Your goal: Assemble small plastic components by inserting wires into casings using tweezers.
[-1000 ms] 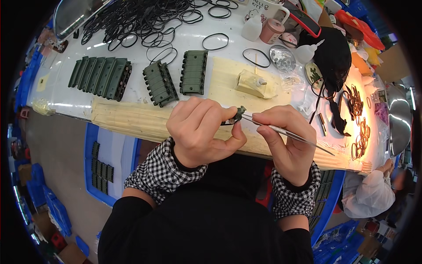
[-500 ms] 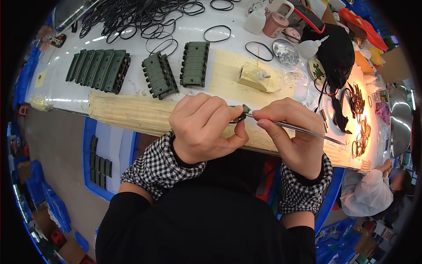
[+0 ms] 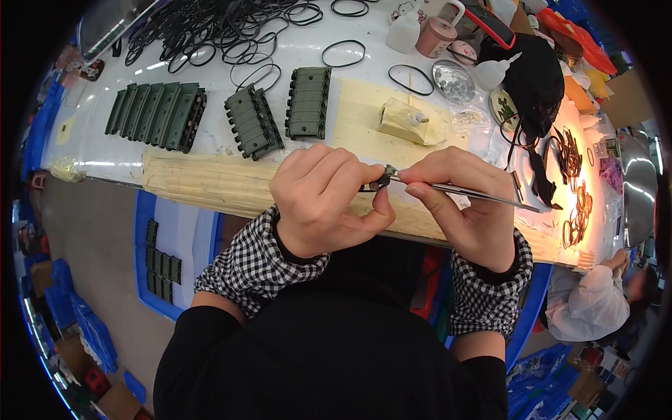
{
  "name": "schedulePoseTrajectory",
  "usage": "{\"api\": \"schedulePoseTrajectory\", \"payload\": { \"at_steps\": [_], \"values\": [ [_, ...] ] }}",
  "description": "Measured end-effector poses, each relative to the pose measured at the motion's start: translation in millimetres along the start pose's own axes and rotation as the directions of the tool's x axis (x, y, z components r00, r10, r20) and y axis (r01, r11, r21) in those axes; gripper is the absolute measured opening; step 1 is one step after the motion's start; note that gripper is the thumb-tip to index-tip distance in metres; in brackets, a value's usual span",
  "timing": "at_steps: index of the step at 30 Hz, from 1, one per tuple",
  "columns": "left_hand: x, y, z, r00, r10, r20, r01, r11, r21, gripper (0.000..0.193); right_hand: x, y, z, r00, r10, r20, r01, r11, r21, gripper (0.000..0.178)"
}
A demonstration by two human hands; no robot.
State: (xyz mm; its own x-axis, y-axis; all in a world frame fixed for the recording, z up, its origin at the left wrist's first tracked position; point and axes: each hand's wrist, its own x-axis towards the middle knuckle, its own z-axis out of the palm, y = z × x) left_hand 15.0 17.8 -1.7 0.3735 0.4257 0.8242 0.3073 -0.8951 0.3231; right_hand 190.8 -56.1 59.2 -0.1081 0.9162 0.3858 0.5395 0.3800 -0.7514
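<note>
Fine tweezer work on a small green part, beside the cream block

With the cream block (image 3: 409, 124) as landmark, I held the small green part (image 3: 379, 183) on its near side, a little to the left. My left hand (image 3: 322, 199) pinched it between thumb and forefinger. My right hand (image 3: 470, 210), nearer me than the block and to its right, had its grip closed on the metal tweezers (image 3: 490, 198), whose tips met the part; whether they gripped any piece of it, I could not tell. Left of the block, ribbed green pieces (image 3: 308, 103) stood on the bench (image 3: 91, 147); beyond it lay a loose black band (image 3: 411, 80). I judged the step to be setting or adjusting a detail. The next move called for a steady left pinch and a small, controlled push or pull with the tips.
</note>
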Motion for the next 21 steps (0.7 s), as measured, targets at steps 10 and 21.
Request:
{"api": "schedulePoseTrajectory", "payload": {
  "at_steps": [10, 21],
  "values": [
    [0.5, 2.9, -1.3, 1.000, -0.001, 0.017, 0.001, 1.000, 0.010, 0.019, 1.5, -0.5, -1.9, 0.999, -0.047, 0.028, 0.047, 0.999, -0.008, 0.012],
    [2.5, 2.1, -4.0, 1.000, -0.018, 0.017, 0.018, 1.000, -0.007, 0.019, -6.6, -3.3, 1.9, 0.987, -0.050, -0.156, 0.069, 0.990, 0.120, 0.014]
  ]
}}
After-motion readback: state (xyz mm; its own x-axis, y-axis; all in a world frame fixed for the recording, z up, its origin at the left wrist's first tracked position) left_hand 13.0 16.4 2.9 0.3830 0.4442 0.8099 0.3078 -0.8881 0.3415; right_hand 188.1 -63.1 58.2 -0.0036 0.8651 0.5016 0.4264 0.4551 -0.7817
